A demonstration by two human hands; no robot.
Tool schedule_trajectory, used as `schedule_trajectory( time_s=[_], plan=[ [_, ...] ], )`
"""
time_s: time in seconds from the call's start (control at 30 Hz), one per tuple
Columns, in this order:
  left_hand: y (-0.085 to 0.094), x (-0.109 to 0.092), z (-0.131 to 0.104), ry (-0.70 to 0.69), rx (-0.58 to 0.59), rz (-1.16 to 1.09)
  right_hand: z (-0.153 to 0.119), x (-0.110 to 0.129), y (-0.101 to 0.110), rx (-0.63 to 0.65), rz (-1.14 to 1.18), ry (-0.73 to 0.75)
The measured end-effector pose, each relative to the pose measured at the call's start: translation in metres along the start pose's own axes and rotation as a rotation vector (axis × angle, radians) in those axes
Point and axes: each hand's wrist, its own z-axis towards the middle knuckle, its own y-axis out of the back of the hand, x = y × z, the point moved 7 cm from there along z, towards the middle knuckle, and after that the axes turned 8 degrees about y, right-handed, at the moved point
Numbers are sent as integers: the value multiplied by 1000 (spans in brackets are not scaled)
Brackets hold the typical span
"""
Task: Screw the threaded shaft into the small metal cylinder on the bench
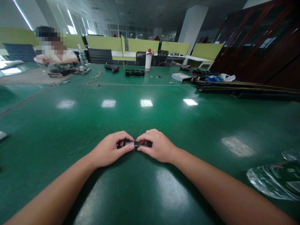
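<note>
A small dark cylindrical object (130,143) with a silvery section lies sideways between my hands, low over the green table (150,115). My left hand (112,148) is closed on its left part, thumb in front and fingers behind. Around the right part, which looks thin and dark, the thumb and fingers of my right hand (157,145) are closed. The fingertips of both hands nearly meet at the middle of the object. Its ends are partly hidden by the fingers, and its exact kind is too small to tell.
A clear plastic bottle (276,181) lies at the right. Farther back stand a white cup (148,61), a black tray-like part (135,72), a power drill (112,68) and a grey box (181,77). Another person (56,50) sits at the far left.
</note>
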Motion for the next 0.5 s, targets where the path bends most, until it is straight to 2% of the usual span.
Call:
schedule_trajectory(
  time_s=[0.5],
  plan=[
    [0, 3, 0, 37, -30, 50, 0, 4, -1, 44, 3, 46]
  ],
)
